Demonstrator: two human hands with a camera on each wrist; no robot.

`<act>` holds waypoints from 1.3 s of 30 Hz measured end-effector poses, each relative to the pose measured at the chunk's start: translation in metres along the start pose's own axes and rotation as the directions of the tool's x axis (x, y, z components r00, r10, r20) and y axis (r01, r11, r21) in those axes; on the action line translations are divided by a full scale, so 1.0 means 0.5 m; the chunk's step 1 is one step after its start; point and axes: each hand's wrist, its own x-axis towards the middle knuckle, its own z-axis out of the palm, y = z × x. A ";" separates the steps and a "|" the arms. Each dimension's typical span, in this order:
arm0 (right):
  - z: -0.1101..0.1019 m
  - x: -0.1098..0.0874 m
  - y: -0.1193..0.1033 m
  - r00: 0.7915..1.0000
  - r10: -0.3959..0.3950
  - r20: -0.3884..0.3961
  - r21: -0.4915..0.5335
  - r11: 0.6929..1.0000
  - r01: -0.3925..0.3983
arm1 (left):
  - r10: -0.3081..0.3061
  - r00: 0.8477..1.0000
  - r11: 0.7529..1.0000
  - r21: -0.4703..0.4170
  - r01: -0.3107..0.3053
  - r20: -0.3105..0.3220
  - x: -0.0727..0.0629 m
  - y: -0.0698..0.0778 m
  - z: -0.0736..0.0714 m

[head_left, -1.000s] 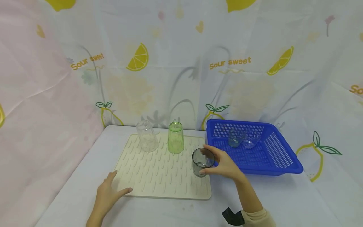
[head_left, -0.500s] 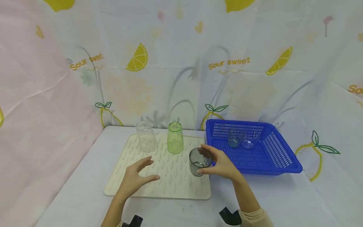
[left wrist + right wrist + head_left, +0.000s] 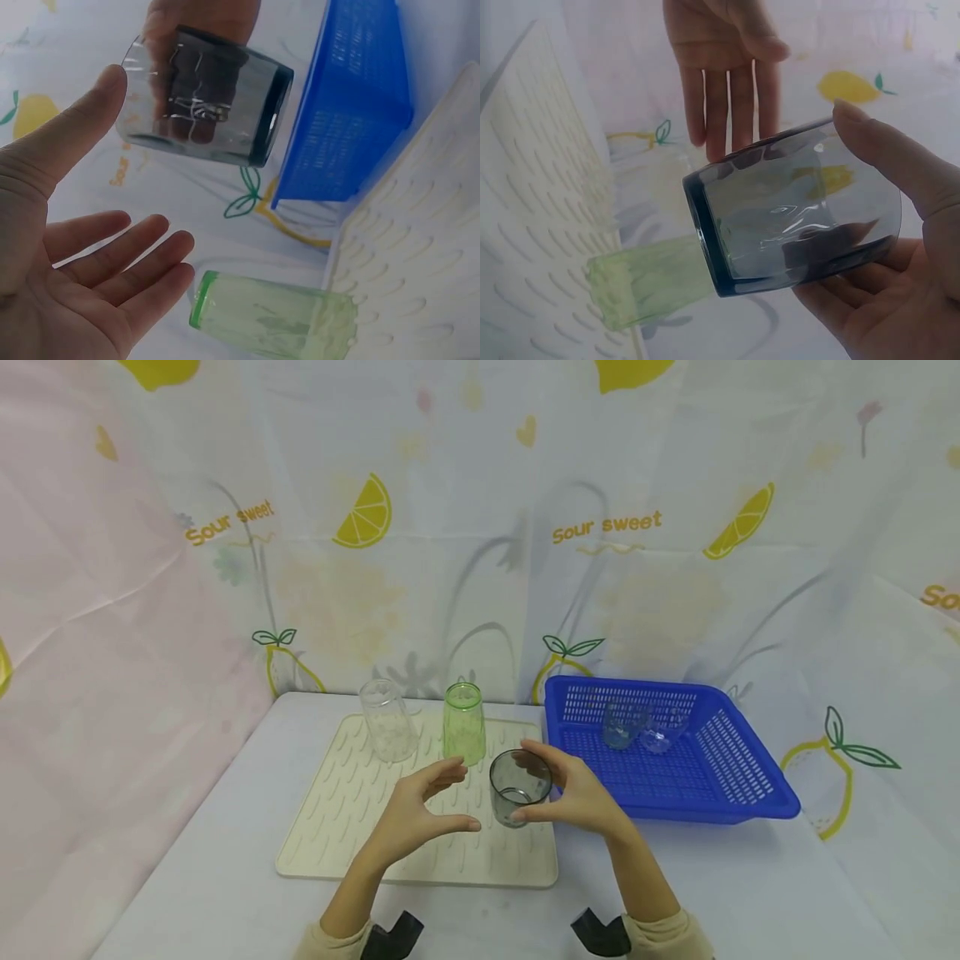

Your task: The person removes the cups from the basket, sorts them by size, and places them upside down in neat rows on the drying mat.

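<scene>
My right hand (image 3: 577, 793) holds a smoky grey drinking glass (image 3: 507, 800) by its side, thumb in front and fingers behind. The glass is held mouth up above the right part of a cream ridged drying mat (image 3: 322, 835), its thick dark base (image 3: 709, 244) towards the mat. Just left of it, my left hand (image 3: 408, 814) is spread, thumb apart from the fingers, with nothing in it. In the left wrist view its thumb tip overlaps the rim of the glass. On the mat behind stand a green glass (image 3: 464, 727) and a clear glass (image 3: 390, 731).
To the right of the mat sits a blue plastic basket (image 3: 750, 760) with two glasses, a bluish one (image 3: 618, 733) and a clear one (image 3: 657, 739), inside. A printed cloth (image 3: 465, 593) hangs close behind. White cloth (image 3: 487, 918) covers the table.
My left hand has come from the mat's front left corner rightwards to beside the grey glass. My right hand has shifted slightly left with the glass.
</scene>
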 end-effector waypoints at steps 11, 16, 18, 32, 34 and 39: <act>0.011 0.009 -0.006 0.997 -0.065 0.037 0.016 0.998 0.064 | 0.082 0.995 0.996 -0.037 -0.080 0.051 0.017 0.010 0.024; 0.016 0.010 -0.007 0.996 -0.065 0.063 0.030 0.998 0.063 | 0.121 0.991 0.992 -0.043 -0.119 0.054 0.022 0.012 0.028; 0.018 0.010 -0.006 0.996 -0.061 0.072 0.038 0.998 0.058 | 0.131 0.990 0.991 -0.037 -0.129 0.050 0.024 0.012 0.028; 0.027 0.008 -0.012 0.993 -0.081 0.085 0.085 0.994 0.074 | 0.120 0.988 0.987 -0.116 -0.108 0.097 0.035 0.023 0.023; 0.028 0.008 -0.013 0.992 -0.086 0.089 0.103 0.992 0.077 | 0.118 0.987 0.986 -0.132 -0.103 0.112 0.037 0.022 0.023; 0.028 0.008 -0.012 0.990 -0.101 0.096 0.126 0.988 0.088 | 0.118 0.983 0.983 -0.154 -0.096 0.140 0.040 0.021 0.025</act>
